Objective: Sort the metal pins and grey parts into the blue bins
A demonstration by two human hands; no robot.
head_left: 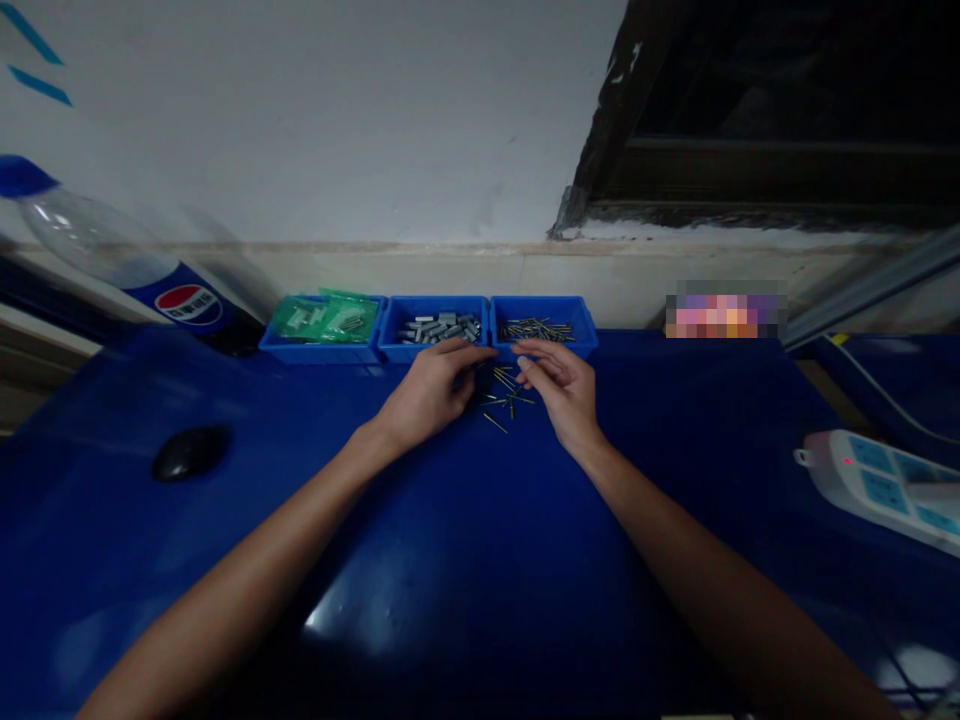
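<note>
Several thin, brass-and-grey metal pins lie loosely scattered on the blue tabletop between my two hands. My left hand is just left of them, its index finger pointing right and the other fingers curled under. Whatever may be in those curled fingers is hidden. To the right of the pins, my right hand has its thumb and fingertips drawn close in a pinch. Anything between those tips is too small to make out. Behind my right hand, a blue bin contains many similar pins.
A middle blue bin holds grey metal pieces; a left one holds green plastic packets. A cola bottle and a black mouse are at left. At right lies a white power strip. A wall rises behind.
</note>
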